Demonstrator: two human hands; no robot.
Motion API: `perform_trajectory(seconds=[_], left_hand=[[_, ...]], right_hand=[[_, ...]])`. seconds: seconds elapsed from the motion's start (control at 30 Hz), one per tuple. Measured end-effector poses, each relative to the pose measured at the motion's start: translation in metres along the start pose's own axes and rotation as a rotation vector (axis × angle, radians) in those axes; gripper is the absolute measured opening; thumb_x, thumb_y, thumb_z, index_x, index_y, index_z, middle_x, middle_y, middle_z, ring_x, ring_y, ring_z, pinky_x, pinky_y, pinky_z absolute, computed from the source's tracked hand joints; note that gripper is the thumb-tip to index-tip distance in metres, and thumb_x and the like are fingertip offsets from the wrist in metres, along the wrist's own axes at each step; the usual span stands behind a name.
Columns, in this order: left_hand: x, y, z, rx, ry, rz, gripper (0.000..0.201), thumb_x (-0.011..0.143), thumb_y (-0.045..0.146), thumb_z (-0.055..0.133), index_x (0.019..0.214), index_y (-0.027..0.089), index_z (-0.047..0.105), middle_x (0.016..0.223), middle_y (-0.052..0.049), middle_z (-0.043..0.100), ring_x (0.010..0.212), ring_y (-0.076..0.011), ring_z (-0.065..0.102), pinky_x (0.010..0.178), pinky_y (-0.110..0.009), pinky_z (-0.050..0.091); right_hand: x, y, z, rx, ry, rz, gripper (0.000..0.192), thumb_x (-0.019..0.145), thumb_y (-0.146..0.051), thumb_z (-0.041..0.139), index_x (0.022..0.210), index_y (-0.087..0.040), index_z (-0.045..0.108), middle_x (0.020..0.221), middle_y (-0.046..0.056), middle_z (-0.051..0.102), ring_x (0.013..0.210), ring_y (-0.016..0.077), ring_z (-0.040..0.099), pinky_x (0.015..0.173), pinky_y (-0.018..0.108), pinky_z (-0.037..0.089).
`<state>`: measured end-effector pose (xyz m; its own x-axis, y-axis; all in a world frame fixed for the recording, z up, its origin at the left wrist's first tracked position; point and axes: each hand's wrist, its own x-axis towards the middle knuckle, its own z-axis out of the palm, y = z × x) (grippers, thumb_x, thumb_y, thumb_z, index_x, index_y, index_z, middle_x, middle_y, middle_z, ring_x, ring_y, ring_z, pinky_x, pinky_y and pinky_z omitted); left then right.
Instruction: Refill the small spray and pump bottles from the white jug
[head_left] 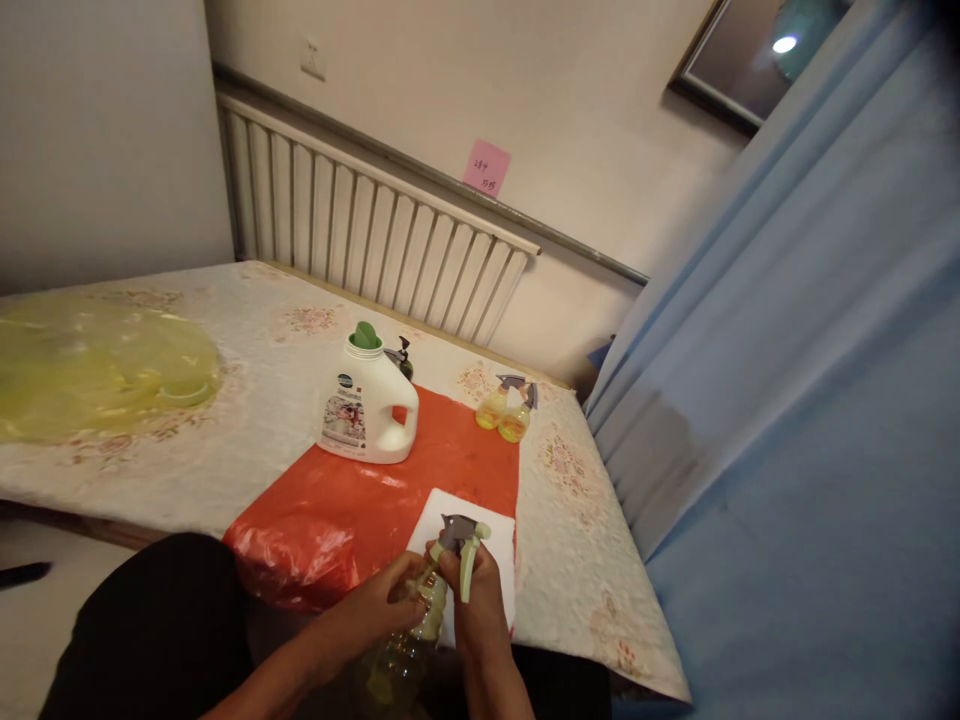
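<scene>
A clear spray bottle (pixel 420 620) is held at the near edge of the table (pixel 247 340), low in the view, just in front of a white sheet (pixel 499 530) that lies on a red plastic sheet (pixel 450 450). The bottle's body is gripped by the left hand (pixel 375 605), while the right hand (pixel 476 600) is closed about the neck just below the grey-and-green trigger head (pixel 463 540), whose lever hangs down over the fingers. The bottle looks to be thin, light plastic; yellowish liquid seems to sit in its lower part, so some weight is judged to lie low. Its wall is smooth and would likely be slippery if wet, and could dent under a hard squeeze; the firmest hold is judged to be at the stiff neck and collar, with the body steadied from the side. Farther off on the red sheet a white detergent jug (pixel 367 405) with a green cap stands upright, a dark pump bottle (pixel 403 358) just behind it. To the far right two small yellow spray bottles (pixel 508 410) stand touching. At far left a yellow plastic bag (pixel 90 365) is spread out.
</scene>
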<state>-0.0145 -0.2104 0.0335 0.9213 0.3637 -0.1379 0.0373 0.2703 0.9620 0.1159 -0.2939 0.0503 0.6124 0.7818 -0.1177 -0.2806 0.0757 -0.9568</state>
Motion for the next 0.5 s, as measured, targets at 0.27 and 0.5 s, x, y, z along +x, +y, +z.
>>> perform_trajectory(seconds=[0.27, 0.5], left_hand=[[0.012, -0.015, 0.002, 0.071, 0.072, 0.0, 0.039, 0.066, 0.023, 0.069, 0.103, 0.021, 0.055, 0.092, 0.0, 0.066, 0.086, -0.0209, 0.06, 0.074, -0.031, 0.045], [0.013, -0.019, 0.0, 0.026, 0.087, 0.044, 0.04, 0.067, 0.017, 0.066, 0.106, 0.02, 0.056, 0.098, -0.002, 0.068, 0.096, -0.0233, 0.063, 0.084, -0.034, 0.047]], right_hand=[[0.0, 0.005, -0.002, -0.027, -0.001, -0.015, 0.03, 0.067, -0.034, 0.082, 0.086, -0.015, 0.069, 0.073, 0.001, 0.07, 0.063, 0.0173, 0.062, 0.062, 0.029, 0.047], [-0.002, -0.001, 0.001, -0.019, -0.009, 0.015, 0.033, 0.064, -0.035, 0.084, 0.083, -0.014, 0.068, 0.067, 0.001, 0.069, 0.058, 0.0169, 0.061, 0.058, 0.029, 0.048]])
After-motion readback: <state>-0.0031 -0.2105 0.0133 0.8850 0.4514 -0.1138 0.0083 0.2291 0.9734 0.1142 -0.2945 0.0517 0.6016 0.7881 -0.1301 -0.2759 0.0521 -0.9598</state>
